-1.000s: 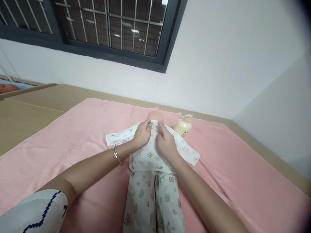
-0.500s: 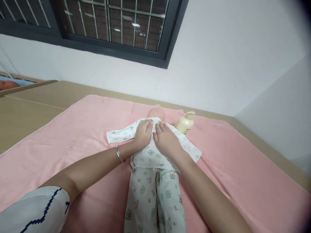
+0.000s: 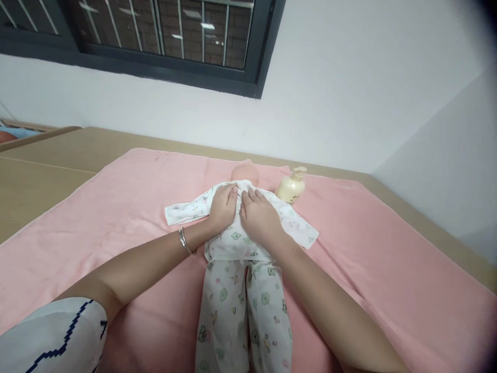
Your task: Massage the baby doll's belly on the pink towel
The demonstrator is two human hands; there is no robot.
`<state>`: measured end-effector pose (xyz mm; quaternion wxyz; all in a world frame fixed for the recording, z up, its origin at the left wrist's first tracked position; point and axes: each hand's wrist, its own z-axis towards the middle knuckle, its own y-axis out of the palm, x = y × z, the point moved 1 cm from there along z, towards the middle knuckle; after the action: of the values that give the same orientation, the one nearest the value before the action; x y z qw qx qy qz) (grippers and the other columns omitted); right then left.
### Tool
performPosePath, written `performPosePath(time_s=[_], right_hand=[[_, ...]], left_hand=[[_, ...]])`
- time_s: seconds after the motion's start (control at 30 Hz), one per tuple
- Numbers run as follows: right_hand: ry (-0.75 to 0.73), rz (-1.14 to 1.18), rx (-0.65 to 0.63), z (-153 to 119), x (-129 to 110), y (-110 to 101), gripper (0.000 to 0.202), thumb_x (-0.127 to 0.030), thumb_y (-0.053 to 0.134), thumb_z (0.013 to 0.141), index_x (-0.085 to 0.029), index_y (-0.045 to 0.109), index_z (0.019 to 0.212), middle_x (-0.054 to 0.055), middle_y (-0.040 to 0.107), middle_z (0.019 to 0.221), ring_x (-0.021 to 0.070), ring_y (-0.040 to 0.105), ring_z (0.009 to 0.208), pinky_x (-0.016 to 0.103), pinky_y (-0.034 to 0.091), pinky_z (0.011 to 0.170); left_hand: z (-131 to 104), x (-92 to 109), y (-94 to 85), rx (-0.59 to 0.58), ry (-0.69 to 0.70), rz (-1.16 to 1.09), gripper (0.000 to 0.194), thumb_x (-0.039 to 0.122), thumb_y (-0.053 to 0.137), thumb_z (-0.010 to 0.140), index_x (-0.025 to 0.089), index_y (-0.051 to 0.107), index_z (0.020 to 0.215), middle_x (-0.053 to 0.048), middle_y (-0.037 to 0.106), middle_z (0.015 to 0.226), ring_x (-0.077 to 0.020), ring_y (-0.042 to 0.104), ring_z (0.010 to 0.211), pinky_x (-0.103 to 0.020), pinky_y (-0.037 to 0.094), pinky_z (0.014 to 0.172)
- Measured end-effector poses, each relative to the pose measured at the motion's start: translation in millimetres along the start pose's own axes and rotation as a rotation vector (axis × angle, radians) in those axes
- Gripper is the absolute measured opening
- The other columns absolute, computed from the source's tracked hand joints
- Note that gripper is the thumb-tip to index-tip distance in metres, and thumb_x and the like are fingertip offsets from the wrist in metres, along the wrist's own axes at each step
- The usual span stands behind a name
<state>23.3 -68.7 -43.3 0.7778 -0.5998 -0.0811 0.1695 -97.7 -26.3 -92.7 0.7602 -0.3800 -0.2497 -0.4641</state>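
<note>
My left hand [image 3: 223, 210] and right hand [image 3: 261, 216] lie on the printed shirt [image 3: 236, 242], mid-way across the pink blanket [image 3: 128, 202]; whether they pinch, I can't tell. It looks light, limp, best held by its near hem [image 3: 238, 257].

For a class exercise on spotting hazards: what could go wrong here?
The bottle is close to the shirt, near the right hand; a sideways sweep might knock it. The right hand and left hand lie on the shirt's upper part, so pressing might bunch it. The blanket is creased and could shift.
</note>
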Motion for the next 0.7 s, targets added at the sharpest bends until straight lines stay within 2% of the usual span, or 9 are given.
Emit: performPosePath(time_s=[0.1, 0.17, 0.23, 0.37, 0.47, 0.53, 0.63, 0.7], right_hand=[[0.021, 0.136, -0.017, 9.6, 16.5, 4.5, 0.052, -0.028, 0.033, 0.099, -0.010, 0.044, 0.147, 0.014, 0.038, 0.157, 0.0308, 0.032, 0.146, 0.045, 0.024, 0.120], [0.101, 0.206, -0.035, 16.8, 30.5, 6.6, 0.055, -0.037, 0.033, 0.101, -0.011, 0.043, 0.148, 0.014, 0.037, 0.157, 0.0299, 0.032, 0.146, 0.047, 0.024, 0.120], [0.169, 0.207, -0.028, 19.3, 36.3, 6.5, 0.057, -0.041, 0.031, 0.101, -0.008, 0.044, 0.146, 0.017, 0.043, 0.153, 0.0303, 0.036, 0.144, 0.048, 0.027, 0.119], [0.186, 0.042, 0.025, 6.8, 16.7, 1.5, 0.051, -0.032, 0.027, 0.101, -0.004, 0.053, 0.136, 0.023, 0.057, 0.138, 0.0334, 0.049, 0.133, 0.046, 0.035, 0.112], [0.026, -0.063, 0.016, -3.7, -2.7, -2.2, 0.049, -0.022, 0.033, 0.097, 0.002, 0.052, 0.135, 0.027, 0.055, 0.138, 0.0347, 0.048, 0.133, 0.045, 0.032, 0.114], [-0.036, -0.030, 0.006, -3.6, -3.2, -2.9, 0.049, -0.018, 0.035, 0.095, 0.000, 0.052, 0.137, 0.025, 0.053, 0.142, 0.0324, 0.046, 0.136, 0.043, 0.030, 0.117], [0.048, 0.138, -0.007, 6.6, 17.1, 0.9, 0.050, -0.028, 0.034, 0.098, -0.009, 0.050, 0.142, 0.017, 0.046, 0.151, 0.0298, 0.038, 0.143, 0.043, 0.027, 0.119], [0.139, 0.230, -0.028, 14.7, 34.7, 5.8, 0.057, -0.040, 0.035, 0.100, -0.010, 0.044, 0.147, 0.017, 0.038, 0.156, 0.0309, 0.032, 0.147, 0.045, 0.025, 0.120]], left_hand=[[0.0, -0.4, 0.2, -0.005, 0.003, 0.005, 0.040, 0.033, 0.030, 0.102, 0.016, 0.065, 0.113, -0.011, 0.069, 0.119, -0.0226, 0.060, 0.118, -0.039, 0.044, 0.108], [-0.1, 0.2, 0.3, -0.010, 0.011, 0.016, 0.041, 0.034, 0.030, 0.102, 0.016, 0.064, 0.114, -0.012, 0.069, 0.120, -0.0231, 0.060, 0.119, -0.040, 0.043, 0.109], [-0.2, 0.6, 0.4, -0.012, 0.014, 0.020, 0.042, 0.035, 0.031, 0.101, 0.014, 0.064, 0.116, -0.013, 0.068, 0.120, -0.0240, 0.059, 0.120, -0.040, 0.042, 0.109], [1.1, -0.9, 1.4, -0.028, 0.000, 0.042, 0.042, 0.035, 0.032, 0.101, 0.014, 0.063, 0.119, -0.014, 0.067, 0.124, -0.0238, 0.059, 0.121, -0.040, 0.042, 0.110], [3.4, -2.6, 2.2, -0.064, -0.019, 0.084, 0.041, 0.032, 0.033, 0.100, 0.014, 0.062, 0.122, -0.014, 0.064, 0.130, -0.0246, 0.054, 0.129, -0.042, 0.037, 0.115], [3.0, -1.6, 2.2, -0.097, -0.031, 0.114, 0.042, 0.031, 0.033, 0.100, 0.013, 0.060, 0.126, -0.015, 0.061, 0.135, -0.0262, 0.046, 0.138, -0.044, 0.032, 0.119], [-4.0, 5.6, 1.3, -0.170, -0.018, 0.176, 0.046, 0.029, 0.031, 0.100, 0.009, 0.055, 0.133, -0.017, 0.053, 0.145, -0.0279, 0.037, 0.145, -0.047, 0.026, 0.122], [-11.7, 12.8, 0.7, -0.223, 0.016, 0.235, 0.048, 0.028, 0.032, 0.099, 0.008, 0.052, 0.137, -0.018, 0.048, 0.150, -0.0286, 0.034, 0.147, -0.049, 0.024, 0.122]])
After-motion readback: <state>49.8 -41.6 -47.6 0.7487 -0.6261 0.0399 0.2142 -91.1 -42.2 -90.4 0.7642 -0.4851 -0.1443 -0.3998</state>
